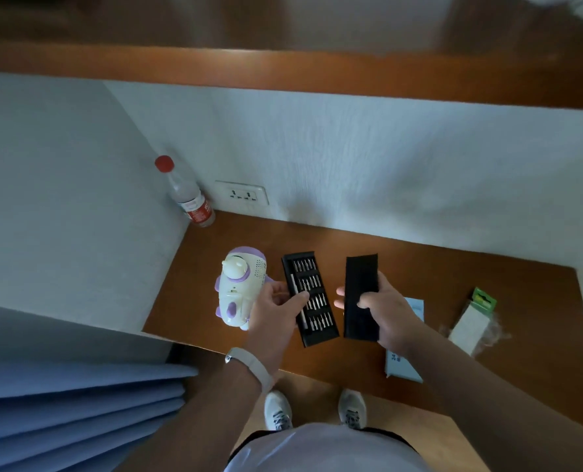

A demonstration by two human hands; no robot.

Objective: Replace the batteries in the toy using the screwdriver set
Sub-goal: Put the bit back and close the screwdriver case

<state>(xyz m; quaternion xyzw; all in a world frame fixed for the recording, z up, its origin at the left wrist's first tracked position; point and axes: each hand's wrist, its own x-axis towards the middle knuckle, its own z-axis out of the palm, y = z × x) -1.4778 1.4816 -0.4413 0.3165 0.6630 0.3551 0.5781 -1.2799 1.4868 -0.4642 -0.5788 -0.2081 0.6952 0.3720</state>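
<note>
Beside toy (240, 287), bit tray (310, 298) lengthwise toward wall.

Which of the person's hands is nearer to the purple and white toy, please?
Left. The left hand lies right beside the toy, gripping the bit tray; the right hand holds the black cover, beyond the tray.

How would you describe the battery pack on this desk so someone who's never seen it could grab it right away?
Start at the brown wooden desk set against the white wall and go to its right end, past the right hand holding the black case cover. The battery pack lies there in clear crinkly plastic. Its green top sets it apart from the pale blue booklet beside it.
</note>
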